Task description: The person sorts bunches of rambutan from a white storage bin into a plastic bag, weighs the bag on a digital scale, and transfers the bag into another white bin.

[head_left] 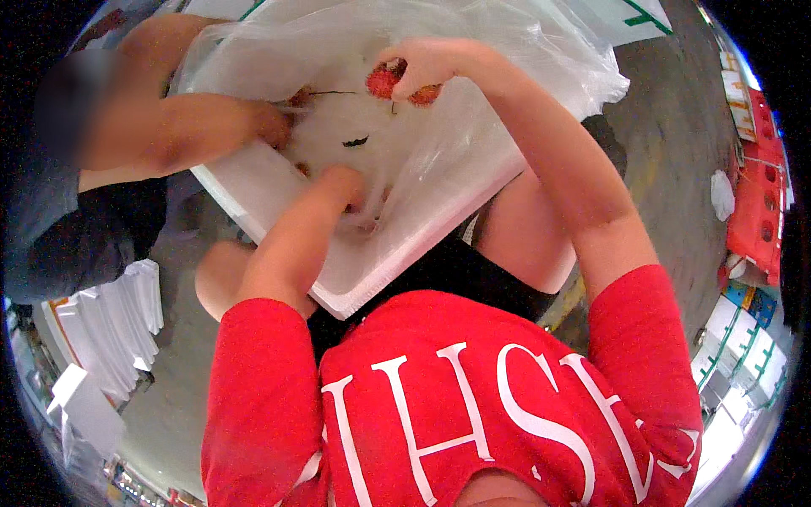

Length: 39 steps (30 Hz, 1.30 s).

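Observation:
My right hand (431, 69) is closed around red, bumpy-skinned lychees (385, 79), raised over the far part of a white foam box (342, 291). A short stem hangs below the fruit. Down inside the box, near its front left corner, my left hand (345, 188) reaches into the plastic liner (439, 169). Its fingers are mostly hidden, so what it holds, if anything, does not show. A dark leaf (355, 141) lies on the pale contents between both hands. Brownish stalks (304, 95) show toward the far left side.
At the left, another person's hand (272, 125) reaches into the same box. Stacked white foam sheets (110, 325) stand on the floor behind that person. Red plastic crates (760, 198) and white boxes with green tape (737, 346) line the right side.

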{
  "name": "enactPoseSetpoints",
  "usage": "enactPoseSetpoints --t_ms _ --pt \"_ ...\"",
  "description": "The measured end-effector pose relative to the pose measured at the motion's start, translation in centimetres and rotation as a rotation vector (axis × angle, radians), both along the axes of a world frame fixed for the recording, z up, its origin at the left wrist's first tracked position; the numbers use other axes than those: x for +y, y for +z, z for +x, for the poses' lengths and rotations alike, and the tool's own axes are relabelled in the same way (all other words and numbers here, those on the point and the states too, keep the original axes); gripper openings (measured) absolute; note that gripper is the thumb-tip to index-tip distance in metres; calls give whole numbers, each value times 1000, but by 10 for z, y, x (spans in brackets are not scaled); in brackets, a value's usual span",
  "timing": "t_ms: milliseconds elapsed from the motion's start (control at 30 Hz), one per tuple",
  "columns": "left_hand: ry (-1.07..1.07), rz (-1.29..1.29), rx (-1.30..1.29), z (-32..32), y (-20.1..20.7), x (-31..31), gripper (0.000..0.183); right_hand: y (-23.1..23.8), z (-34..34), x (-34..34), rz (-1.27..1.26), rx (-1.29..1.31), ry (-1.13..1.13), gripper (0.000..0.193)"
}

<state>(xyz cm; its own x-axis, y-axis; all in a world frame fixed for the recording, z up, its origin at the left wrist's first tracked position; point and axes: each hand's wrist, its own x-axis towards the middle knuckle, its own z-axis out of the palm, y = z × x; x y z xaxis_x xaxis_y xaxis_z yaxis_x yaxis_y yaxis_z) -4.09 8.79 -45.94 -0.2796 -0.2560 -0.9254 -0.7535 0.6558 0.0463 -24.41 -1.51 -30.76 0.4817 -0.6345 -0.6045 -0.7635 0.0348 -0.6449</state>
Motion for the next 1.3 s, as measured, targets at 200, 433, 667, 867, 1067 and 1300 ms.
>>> enactPoseSetpoints --t_ms 200,433,667,867,1067,1300 --pt "-313 -278 113 -16 29 52 30 27 -25 -4 -94 -233 -301 60" --pt "-328 -151 -209 -12 1 16 23 47 -44 -21 324 -1218 -800 33" --pt "394 -466 890 -12 151 -65 30 16 -56 -44 7 -1385 -741 50" --pt "641 -858 1335 10 282 -119 33 60 -42 -3 -45 -1284 -699 44" --pt "526 -1303 1118 92 308 -220 36 65 -48 -13 142 -1148 -860 42" --pt "647 -1348 579 175 330 -345 45 73 -49 -8 163 -1094 -927 46"
